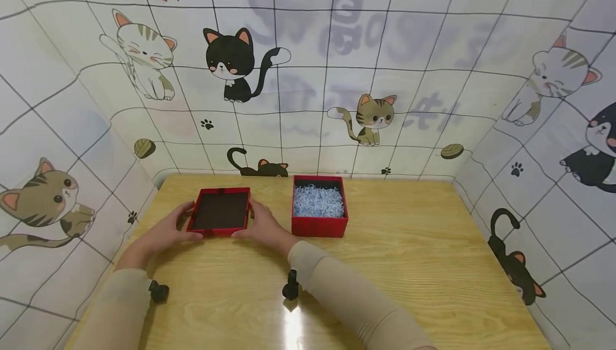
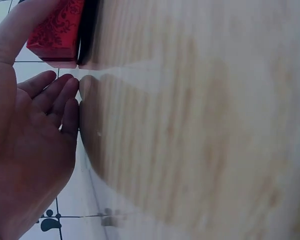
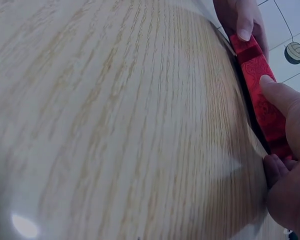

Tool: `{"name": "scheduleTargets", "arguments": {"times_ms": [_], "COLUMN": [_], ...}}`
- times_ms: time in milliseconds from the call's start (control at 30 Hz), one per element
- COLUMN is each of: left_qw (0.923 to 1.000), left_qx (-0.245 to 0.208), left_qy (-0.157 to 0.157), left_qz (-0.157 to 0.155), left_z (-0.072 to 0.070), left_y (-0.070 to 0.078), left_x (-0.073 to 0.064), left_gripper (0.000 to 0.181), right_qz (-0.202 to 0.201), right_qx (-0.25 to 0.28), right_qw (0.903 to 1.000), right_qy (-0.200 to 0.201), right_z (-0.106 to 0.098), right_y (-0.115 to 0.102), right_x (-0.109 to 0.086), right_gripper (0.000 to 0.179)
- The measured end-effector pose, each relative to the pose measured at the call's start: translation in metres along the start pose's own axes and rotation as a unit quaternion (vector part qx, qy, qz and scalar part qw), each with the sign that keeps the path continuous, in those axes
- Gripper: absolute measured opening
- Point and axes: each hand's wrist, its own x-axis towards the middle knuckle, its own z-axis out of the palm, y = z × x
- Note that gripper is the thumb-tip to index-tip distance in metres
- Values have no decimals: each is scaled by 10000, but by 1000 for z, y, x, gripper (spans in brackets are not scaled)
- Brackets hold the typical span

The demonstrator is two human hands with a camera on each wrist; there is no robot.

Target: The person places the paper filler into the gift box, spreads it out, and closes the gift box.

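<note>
A shallow red box lid with a dark lining lies inside up at the table's left. Its outer wall, seen in the right wrist view, has a floral pattern. My left hand holds the lid's left end, thumb on the near wall and fingers round the left side. At the opposite end my right hand grips it, thumb along the near wall and fingers by the right side. To the right of the lid stands a deep red box, open at the top, filled with pale blue shredded paper.
Both boxes' parts stand near the back of the light wooden table. A white cloth wall with cartoon cats rises behind and at both sides. The right forearm passes in front of the deep box.
</note>
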Motion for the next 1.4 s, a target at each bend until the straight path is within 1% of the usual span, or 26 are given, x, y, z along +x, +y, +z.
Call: {"name": "scheduleTargets", "arguments": {"times_ms": [133,233,333,433,533,633,767,867,1100,1200,1400], "left_qw": [10000,10000,9999,9999,9998,9998,9998,9995,9985,9985,9986], "left_qx": [15,-14,-91,-150,-218,-184,-210,-293,-407,-374,-280], "left_qy": [17,4,-11,-5,4,24,41,96,290,332,429], "left_qz": [-64,-62,-53,-26,-30,-34,-59,-41,212,236,139], "left_z": [0,0,0,0,0,0,1,0,-4,-5,-9], "left_y": [-2,-1,0,2,6,11,18,24,35,40,50], "left_x": [0,1,2,2,3,3,3,2,4,5,4], "left_gripper": [115,114,112,110,109,107,107,107,102,101,104], "right_qz": [75,70,59,78,47,-34,6,75,98,46,-152], "right_qx": [-187,-183,-36,330,755,993,991,995,1147,1152,1239], "right_qw": [9997,9994,9992,9984,9959,9936,9923,9913,9890,9885,9870], "right_qy": [153,269,383,448,488,534,746,855,930,978,1008], "right_z": [3,5,8,9,7,4,-1,-4,-14,-19,-24], "right_y": [0,-1,-2,-1,-1,-2,-9,-14,-25,-27,-34], "right_x": [0,0,-1,-2,-3,-5,-9,-11,-15,-16,-17], "right_gripper": [111,110,109,110,110,106,104,107,106,104,102]}}
